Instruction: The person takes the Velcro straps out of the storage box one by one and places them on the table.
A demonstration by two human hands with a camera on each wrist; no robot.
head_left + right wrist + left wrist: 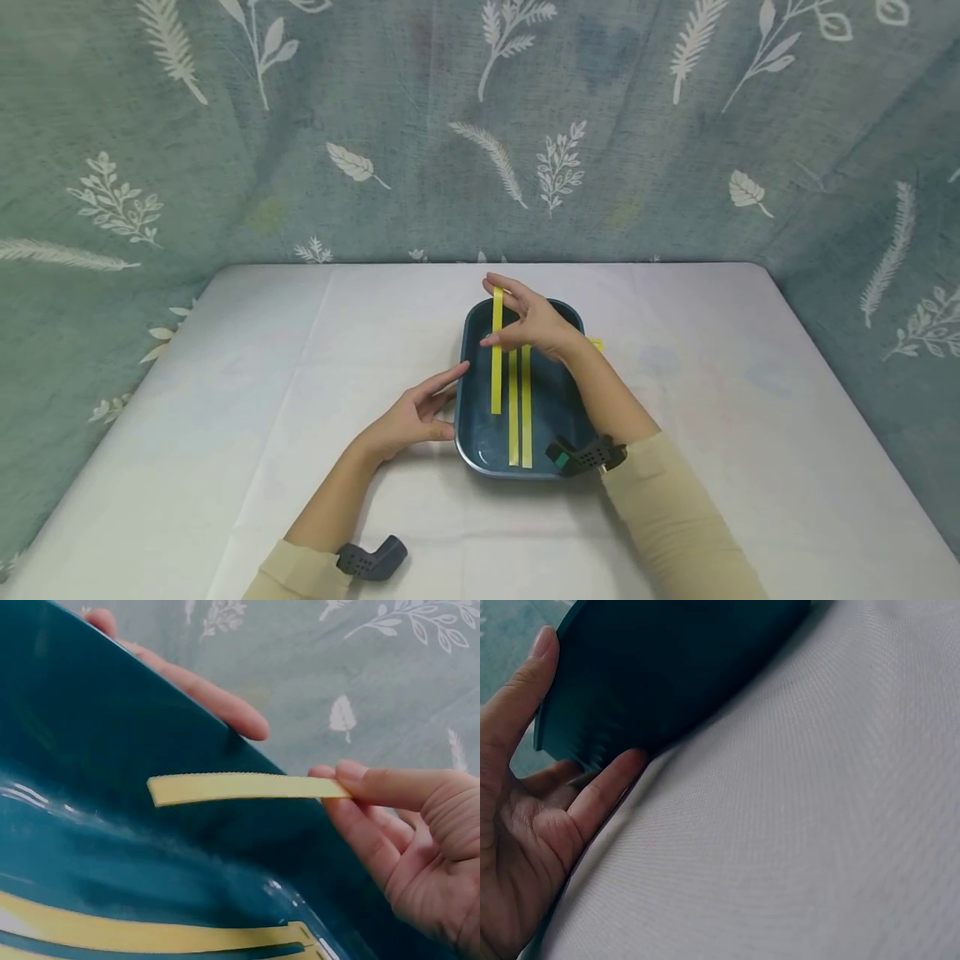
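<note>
A deep blue-green rectangular tray (555, 387) stands on the white cloth. Two yellow strips (527, 417) lie side by side on its floor. My right hand (528, 321) is over the tray's far part and pinches one end of another yellow strip (497, 383) between thumb and fingers. In the right wrist view this held strip (240, 786) reaches out flat, its free end above the tray. At the tray's left wall is my left hand (411, 417), its fingers extended and touching the side. The left wrist view shows these fingers (604, 791) against the tray's outer wall.
A bit of yellow (596, 343) shows at the tray's right edge, mostly hidden by my right forearm. White cloth (345, 350) covers the table. Behind it hangs a grey-green curtain (420, 150) with white leaf prints.
</note>
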